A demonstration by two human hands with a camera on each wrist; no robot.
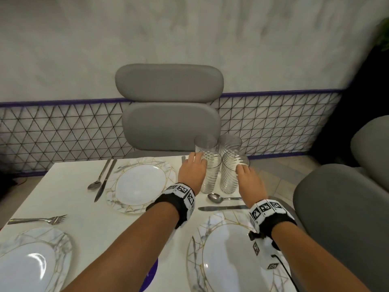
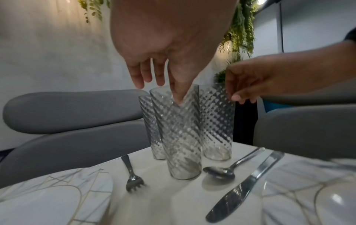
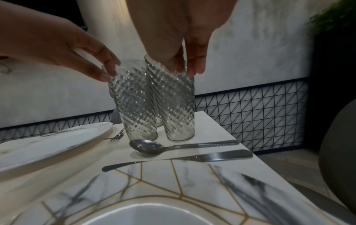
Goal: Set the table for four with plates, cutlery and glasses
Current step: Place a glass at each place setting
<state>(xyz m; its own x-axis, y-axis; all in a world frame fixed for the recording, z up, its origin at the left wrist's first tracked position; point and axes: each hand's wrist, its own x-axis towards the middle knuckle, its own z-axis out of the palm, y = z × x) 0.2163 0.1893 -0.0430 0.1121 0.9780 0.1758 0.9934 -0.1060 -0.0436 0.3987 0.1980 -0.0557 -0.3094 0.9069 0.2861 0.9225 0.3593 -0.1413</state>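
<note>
Several clear ribbed glasses stand clustered at the table's far right corner. My left hand (image 1: 197, 159) pinches the rim of the near left glass (image 1: 209, 178), thumb inside it in the left wrist view (image 2: 179, 97). My right hand (image 1: 242, 167) pinches the rim of the near right glass (image 1: 228, 178), with its thumb inside and its fingers (image 3: 194, 68) outside. Two more glasses (image 1: 205, 145) stand just behind. Both held glasses lean slightly; whether their bases touch the table I cannot tell. A spoon (image 1: 216, 198) and a knife (image 1: 221, 207) lie just in front of the glasses.
Marble-patterned plates sit at the far side (image 1: 117, 205), near right (image 1: 195, 249) and near left (image 1: 61, 239). A spoon and knife (image 1: 103, 180) lie left of the far plate, and a fork (image 1: 42, 219) above the near left plate. Grey chairs stand behind (image 1: 168, 102) and at the right (image 1: 341, 207).
</note>
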